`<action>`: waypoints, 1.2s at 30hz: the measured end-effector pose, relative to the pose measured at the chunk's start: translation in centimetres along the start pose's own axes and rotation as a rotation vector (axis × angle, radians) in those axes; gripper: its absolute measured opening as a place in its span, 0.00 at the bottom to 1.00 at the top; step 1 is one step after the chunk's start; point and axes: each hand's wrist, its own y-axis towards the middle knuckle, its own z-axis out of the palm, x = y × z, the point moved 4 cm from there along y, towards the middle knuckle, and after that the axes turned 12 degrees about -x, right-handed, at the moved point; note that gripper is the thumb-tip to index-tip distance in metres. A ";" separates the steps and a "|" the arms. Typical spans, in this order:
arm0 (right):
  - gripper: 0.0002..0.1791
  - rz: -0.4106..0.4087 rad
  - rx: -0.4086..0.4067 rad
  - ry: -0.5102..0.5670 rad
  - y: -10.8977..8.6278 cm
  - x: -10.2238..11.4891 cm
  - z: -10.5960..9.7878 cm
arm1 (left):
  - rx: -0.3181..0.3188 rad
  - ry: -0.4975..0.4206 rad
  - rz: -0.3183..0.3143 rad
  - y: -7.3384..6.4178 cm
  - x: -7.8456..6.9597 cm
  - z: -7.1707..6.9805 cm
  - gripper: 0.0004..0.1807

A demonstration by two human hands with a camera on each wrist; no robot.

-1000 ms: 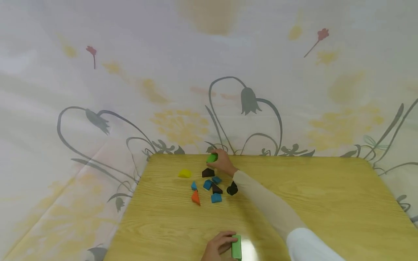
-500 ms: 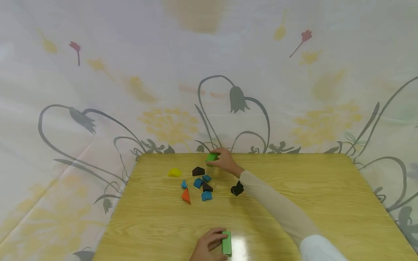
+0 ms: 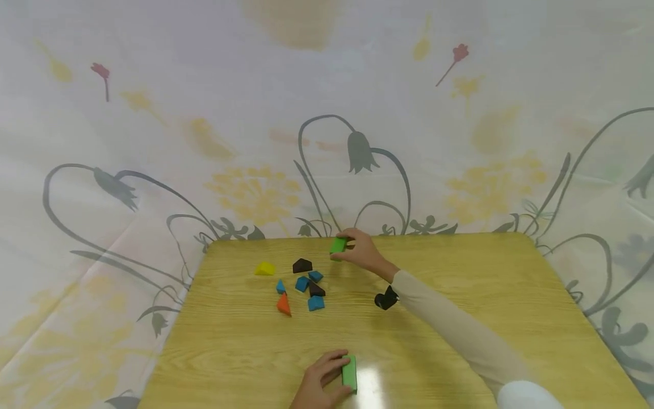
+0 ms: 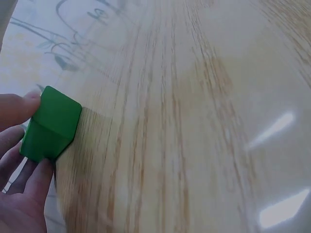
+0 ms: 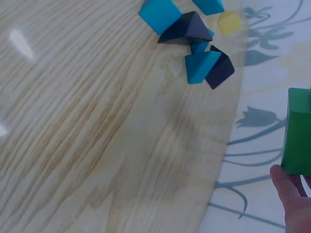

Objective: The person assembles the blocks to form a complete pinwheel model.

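Note:
Near the table's front edge, my left hand [image 3: 319, 383] holds a green block [image 3: 349, 375] between thumb and fingers. The left wrist view shows this block [image 4: 52, 124] with angled faces, fingers [image 4: 40, 179] at its lower end. At the far edge of the table, my right hand [image 3: 365, 253] grips another green block [image 3: 338, 245] from the right side. In the right wrist view that block [image 5: 297, 131] is cut off by the frame's edge, with a fingertip [image 5: 279, 174] at its bottom corner. Most of the right hand is hidden there.
Left of my right hand lie a yellow block [image 3: 265, 268], a dark block [image 3: 302, 265], a dark triangular block [image 3: 316, 289], an orange triangle [image 3: 284, 305] and several blue blocks [image 3: 316, 303]. A black device [image 3: 386, 298] sits by the right sleeve. Patterned fabric [image 3: 327, 170] hangs behind the table.
My right hand, still gripping its green block, has moved right relative to the loose blocks, and the black device has moved with the forearm. The head view has turned slightly right.

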 end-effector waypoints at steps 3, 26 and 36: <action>0.31 -0.002 -0.001 0.024 -0.5 0.3 -1.1 | -0.002 0.012 0.006 0.2 -0.2 0.2 0.27; 0.31 0.042 -0.026 0.145 -6.3 2.6 -7.2 | -0.042 0.023 -0.045 0.5 0.5 1.3 0.26; 0.29 0.045 0.003 0.160 -9.3 6.0 -7.6 | -0.070 0.028 -0.050 0.5 0.5 1.2 0.27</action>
